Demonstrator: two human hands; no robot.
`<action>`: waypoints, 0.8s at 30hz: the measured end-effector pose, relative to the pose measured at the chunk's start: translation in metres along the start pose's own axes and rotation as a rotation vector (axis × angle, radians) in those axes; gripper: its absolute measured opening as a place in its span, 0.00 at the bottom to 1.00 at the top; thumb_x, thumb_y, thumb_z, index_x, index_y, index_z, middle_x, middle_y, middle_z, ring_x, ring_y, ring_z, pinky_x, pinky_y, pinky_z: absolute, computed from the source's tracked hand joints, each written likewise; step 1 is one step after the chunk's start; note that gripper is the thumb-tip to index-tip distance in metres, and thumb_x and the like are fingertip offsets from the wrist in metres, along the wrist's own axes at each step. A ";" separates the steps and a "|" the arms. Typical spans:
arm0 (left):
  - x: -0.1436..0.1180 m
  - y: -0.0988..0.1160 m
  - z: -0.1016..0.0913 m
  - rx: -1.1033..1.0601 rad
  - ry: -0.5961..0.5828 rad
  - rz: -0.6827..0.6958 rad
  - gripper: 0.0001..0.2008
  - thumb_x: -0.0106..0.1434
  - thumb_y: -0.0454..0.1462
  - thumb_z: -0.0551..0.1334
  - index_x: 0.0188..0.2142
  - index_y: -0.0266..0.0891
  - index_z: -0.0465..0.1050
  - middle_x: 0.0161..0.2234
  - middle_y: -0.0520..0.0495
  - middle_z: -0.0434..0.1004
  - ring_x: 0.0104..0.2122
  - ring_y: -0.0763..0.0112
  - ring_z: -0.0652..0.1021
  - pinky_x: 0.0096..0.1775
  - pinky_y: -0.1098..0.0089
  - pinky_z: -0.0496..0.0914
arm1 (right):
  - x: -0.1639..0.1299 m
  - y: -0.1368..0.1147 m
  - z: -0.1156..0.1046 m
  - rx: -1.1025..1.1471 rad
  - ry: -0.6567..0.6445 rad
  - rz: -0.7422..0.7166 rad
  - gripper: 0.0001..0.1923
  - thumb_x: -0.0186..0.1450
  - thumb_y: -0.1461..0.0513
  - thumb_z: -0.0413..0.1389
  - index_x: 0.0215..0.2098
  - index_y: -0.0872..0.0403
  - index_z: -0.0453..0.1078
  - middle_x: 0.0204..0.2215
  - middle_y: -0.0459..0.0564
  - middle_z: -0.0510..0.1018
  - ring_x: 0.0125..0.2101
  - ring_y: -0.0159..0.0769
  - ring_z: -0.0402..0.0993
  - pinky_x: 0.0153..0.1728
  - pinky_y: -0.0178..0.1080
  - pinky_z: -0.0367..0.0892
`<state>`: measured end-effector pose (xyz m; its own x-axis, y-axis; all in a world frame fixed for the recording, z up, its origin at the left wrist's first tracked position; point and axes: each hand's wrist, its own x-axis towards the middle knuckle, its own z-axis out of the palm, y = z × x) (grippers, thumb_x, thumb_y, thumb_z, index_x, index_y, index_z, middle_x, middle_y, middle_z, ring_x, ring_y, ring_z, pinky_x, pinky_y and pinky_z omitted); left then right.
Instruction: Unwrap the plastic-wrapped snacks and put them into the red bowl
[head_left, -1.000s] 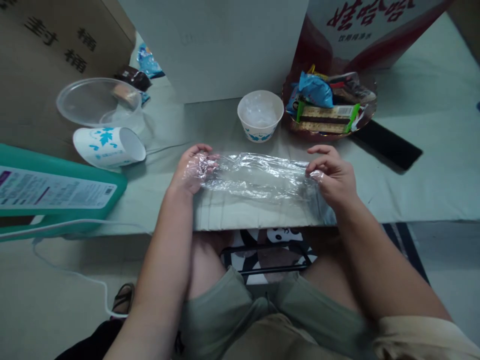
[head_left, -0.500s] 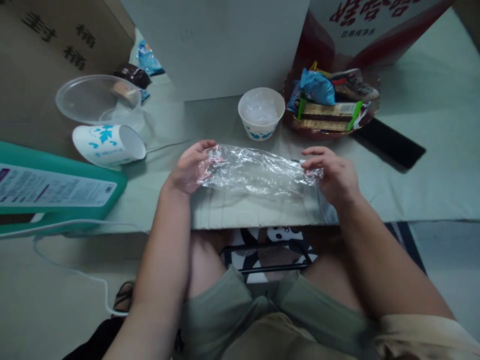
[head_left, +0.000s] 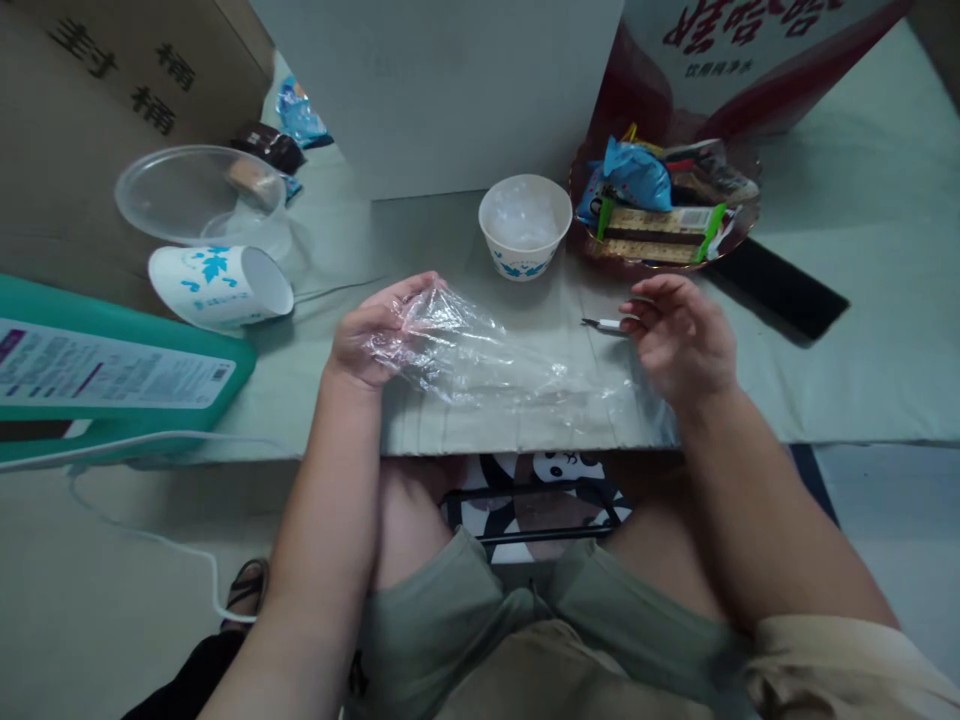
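A crumpled sheet of clear plastic film [head_left: 487, 360] lies across the pale green table [head_left: 825, 330] in front of me. My left hand [head_left: 367, 335] holds the film's left end, lifted a little off the table. My right hand [head_left: 682, 335] is off the film, fingers loosely apart, just right of the film's flat right end. A thin small stick [head_left: 600, 323] lies on the table at its thumb tip. Behind the film stands a white paper cup [head_left: 525, 225] with blue print and clear plastic inside.
A brown dish of wrapped snacks [head_left: 667, 215] and a black flat object [head_left: 784, 285] sit at the right. At the left are a tipped paper cup [head_left: 221, 287], a clear plastic bowl [head_left: 199, 195] and a teal box [head_left: 112, 370]. A white box [head_left: 442, 90] stands behind.
My right hand has let go of the film's right end, which now lies flat on the table. My left hand has raised its end slightly.
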<state>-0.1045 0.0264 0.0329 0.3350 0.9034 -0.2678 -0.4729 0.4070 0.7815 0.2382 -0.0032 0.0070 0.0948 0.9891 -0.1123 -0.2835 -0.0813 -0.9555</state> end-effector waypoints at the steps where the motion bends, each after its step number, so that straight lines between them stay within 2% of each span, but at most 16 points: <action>1: -0.001 -0.001 0.003 0.009 -0.009 0.002 0.29 0.40 0.30 0.65 0.46 0.31 0.77 0.42 0.41 0.82 0.20 0.82 0.67 0.16 0.78 0.56 | 0.003 0.001 0.002 0.012 -0.009 -0.005 0.19 0.57 0.43 0.61 0.36 0.46 0.71 0.38 0.47 0.79 0.39 0.37 0.78 0.40 0.40 0.75; 4: -0.003 -0.004 0.012 0.078 -0.020 -0.026 0.30 0.40 0.32 0.64 0.48 0.35 0.77 0.49 0.39 0.81 0.19 0.83 0.64 0.16 0.77 0.55 | 0.007 0.005 0.016 0.046 -0.130 0.120 0.21 0.54 0.44 0.65 0.39 0.46 0.72 0.41 0.48 0.82 0.44 0.40 0.80 0.46 0.44 0.76; 8: -0.008 -0.010 0.029 0.162 -0.042 -0.072 0.32 0.41 0.34 0.65 0.50 0.38 0.77 0.57 0.37 0.78 0.18 0.84 0.61 0.16 0.75 0.51 | 0.002 0.013 0.046 0.013 -0.488 0.294 0.31 0.48 0.54 0.73 0.49 0.47 0.73 0.50 0.52 0.82 0.49 0.42 0.80 0.47 0.45 0.76; 10: -0.010 -0.009 0.038 0.188 -0.040 -0.074 0.33 0.40 0.34 0.66 0.50 0.38 0.77 0.55 0.37 0.78 0.19 0.83 0.62 0.17 0.75 0.52 | -0.004 0.014 0.059 -0.094 -0.663 0.332 0.28 0.50 0.57 0.72 0.48 0.49 0.74 0.44 0.51 0.83 0.41 0.38 0.80 0.39 0.41 0.76; 13: -0.011 -0.004 0.042 0.222 0.020 -0.053 0.34 0.41 0.35 0.68 0.52 0.42 0.75 0.48 0.41 0.82 0.19 0.82 0.65 0.19 0.76 0.56 | -0.012 0.010 0.067 -0.261 -0.826 0.357 0.11 0.58 0.56 0.67 0.36 0.52 0.76 0.26 0.44 0.80 0.24 0.28 0.71 0.24 0.33 0.66; 15: -0.008 -0.003 0.039 0.200 0.080 -0.032 0.33 0.45 0.37 0.69 0.54 0.47 0.71 0.43 0.45 0.83 0.19 0.79 0.68 0.19 0.76 0.58 | -0.016 0.008 0.066 -0.247 -0.800 0.371 0.11 0.59 0.54 0.66 0.29 0.52 0.75 0.22 0.43 0.77 0.21 0.27 0.68 0.22 0.33 0.64; 18: -0.002 -0.014 0.035 0.070 0.178 -0.007 0.21 0.57 0.49 0.67 0.47 0.44 0.71 0.39 0.46 0.82 0.25 0.71 0.77 0.23 0.73 0.66 | -0.018 0.009 0.064 -0.078 -0.561 0.366 0.14 0.55 0.51 0.69 0.28 0.51 0.73 0.23 0.44 0.78 0.24 0.32 0.74 0.29 0.37 0.72; 19: 0.000 -0.021 0.036 0.030 0.178 -0.022 0.23 0.59 0.55 0.64 0.44 0.42 0.72 0.39 0.44 0.82 0.30 0.67 0.81 0.26 0.71 0.70 | -0.018 0.011 0.063 -0.029 -0.468 0.347 0.15 0.53 0.51 0.69 0.28 0.50 0.73 0.24 0.44 0.78 0.26 0.33 0.75 0.31 0.38 0.73; 20: 0.001 -0.029 0.038 0.011 0.138 -0.060 0.29 0.58 0.61 0.62 0.43 0.40 0.73 0.41 0.41 0.82 0.36 0.62 0.83 0.31 0.68 0.74 | -0.018 0.013 0.063 0.002 -0.387 0.320 0.16 0.52 0.50 0.70 0.28 0.50 0.72 0.24 0.44 0.77 0.27 0.33 0.75 0.33 0.39 0.74; 22: 0.001 -0.045 0.047 0.005 0.003 -0.144 0.40 0.50 0.69 0.63 0.44 0.37 0.76 0.46 0.35 0.82 0.46 0.52 0.82 0.41 0.61 0.78 | -0.016 0.018 0.062 -0.007 -0.272 0.246 0.17 0.52 0.50 0.69 0.29 0.50 0.72 0.26 0.43 0.77 0.29 0.32 0.75 0.34 0.38 0.73; 24: 0.000 -0.057 0.056 0.042 -0.084 -0.170 0.40 0.43 0.65 0.72 0.44 0.37 0.76 0.50 0.35 0.81 0.49 0.51 0.82 0.44 0.60 0.78 | -0.015 0.022 0.061 -0.094 -0.212 0.169 0.16 0.54 0.50 0.68 0.29 0.50 0.72 0.27 0.44 0.78 0.29 0.31 0.74 0.33 0.36 0.71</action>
<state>-0.0324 -0.0045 0.0199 0.4749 0.8069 -0.3512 -0.3697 0.5451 0.7525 0.1724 -0.0121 0.0041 -0.1507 0.9632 -0.2225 -0.1879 -0.2488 -0.9501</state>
